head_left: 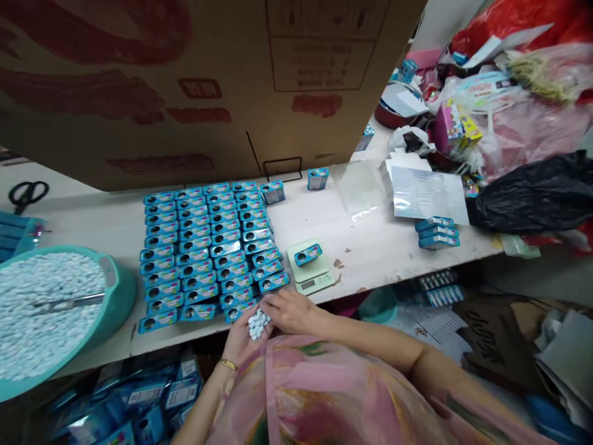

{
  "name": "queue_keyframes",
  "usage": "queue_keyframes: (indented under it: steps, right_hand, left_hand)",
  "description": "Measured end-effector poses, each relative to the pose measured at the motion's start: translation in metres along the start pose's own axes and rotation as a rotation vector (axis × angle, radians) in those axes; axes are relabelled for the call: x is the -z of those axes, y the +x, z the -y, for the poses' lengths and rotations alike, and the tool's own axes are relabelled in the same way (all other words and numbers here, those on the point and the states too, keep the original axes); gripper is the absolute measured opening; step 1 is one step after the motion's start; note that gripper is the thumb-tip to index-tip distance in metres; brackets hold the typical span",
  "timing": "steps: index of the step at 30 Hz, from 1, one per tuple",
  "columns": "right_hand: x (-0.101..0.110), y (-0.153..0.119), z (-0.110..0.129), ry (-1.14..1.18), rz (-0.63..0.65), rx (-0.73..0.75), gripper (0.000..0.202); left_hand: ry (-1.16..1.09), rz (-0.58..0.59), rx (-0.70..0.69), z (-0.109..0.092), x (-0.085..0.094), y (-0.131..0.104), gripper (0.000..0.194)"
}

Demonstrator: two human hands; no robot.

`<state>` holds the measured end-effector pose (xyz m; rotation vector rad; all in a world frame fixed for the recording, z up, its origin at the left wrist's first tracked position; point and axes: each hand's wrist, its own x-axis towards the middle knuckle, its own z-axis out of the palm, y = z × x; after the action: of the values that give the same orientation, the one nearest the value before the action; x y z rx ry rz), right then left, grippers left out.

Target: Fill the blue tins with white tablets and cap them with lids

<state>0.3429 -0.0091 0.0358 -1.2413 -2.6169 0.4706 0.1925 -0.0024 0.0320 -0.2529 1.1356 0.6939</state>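
A heap of small pale-blue tablets (258,324) lies in the palm of my cupped left hand (241,339). My right hand (288,309) is right beside it, its bent fingers closed together at the upper edge of the heap; whatever is between the fingertips is hidden. Just beyond both hands stand rows of small blue tins (197,267), several with a dark round opening on top. One more blue tin (308,254) rests on a pale green digital scale (315,283), close past my right hand.
At the left stands a turquoise basin (121,295) full of tablets with metal tongs (69,303), and black-handled scissors (28,194). A large cardboard box (222,136) blocks the back. Stacked tins (438,233), papers (428,194) and a black bag (532,194) lie right.
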Motion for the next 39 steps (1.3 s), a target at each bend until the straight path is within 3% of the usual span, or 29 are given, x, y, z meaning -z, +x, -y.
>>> queue_keyframes:
  steps: [5,12,18,21,26,30,35,39]
  right_hand:
    - [-0.006,-0.001,0.017,0.065,0.083,-0.041,0.019]
    - [0.003,-0.006,0.014,0.139,0.094,-0.014,0.011]
    - [-0.009,-0.007,0.006,0.22,0.144,-0.052,0.017]
    - [-0.008,-0.007,0.004,0.204,0.148,-0.069,0.018]
    - [0.004,-0.005,-0.006,0.127,0.035,-0.121,0.014]
    - [0.008,-0.004,-0.028,0.276,-0.093,-0.12,0.015]
    - [0.021,-0.009,-0.06,0.374,-0.261,-0.23,0.02]
    - [0.027,-0.008,-0.082,0.225,-0.165,-0.34,0.02]
  left_hand:
    - [0.075,-0.093,-0.019,0.009,0.007,0.0,0.02]
    - [0.111,-0.09,-0.036,0.015,0.013,0.003,0.021]
    - [0.108,-0.115,0.006,0.019,0.013,0.005,0.026]
    - [0.074,-0.066,0.055,0.016,0.004,0.004,0.025]
    - [0.01,0.073,0.062,0.007,-0.021,0.008,0.022]
    - [-0.029,0.145,0.018,0.007,-0.041,0.018,0.02]
    - [-0.025,0.227,0.022,0.007,-0.059,0.033,0.019]
    - [-0.009,0.215,0.048,0.003,-0.06,0.037,0.022]
